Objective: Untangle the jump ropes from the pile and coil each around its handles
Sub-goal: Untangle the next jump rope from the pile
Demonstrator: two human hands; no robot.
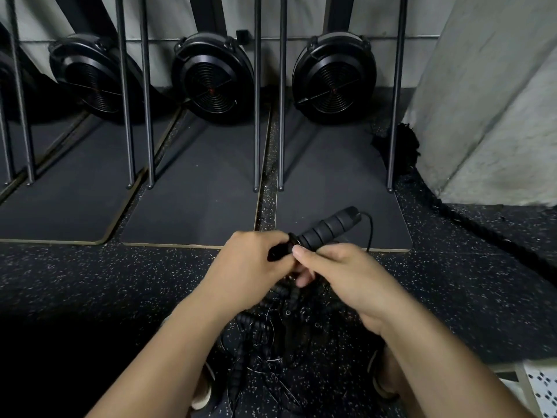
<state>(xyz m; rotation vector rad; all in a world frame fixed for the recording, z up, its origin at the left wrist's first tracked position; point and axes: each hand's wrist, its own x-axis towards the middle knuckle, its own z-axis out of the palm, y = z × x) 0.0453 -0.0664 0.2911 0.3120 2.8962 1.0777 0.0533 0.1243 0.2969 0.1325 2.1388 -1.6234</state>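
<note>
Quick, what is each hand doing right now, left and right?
Left hand: grips the lower end of the black ribbed foam jump-rope handle.
Right hand: thumb and curled fingers pinch the same handle.

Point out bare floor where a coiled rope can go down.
Free: the speckled floor left of the left hand, and the mat beyond the held handle, up to the upright rods. Crowded: the rope pile under that hand and the right hand, between the shoes.
</note>
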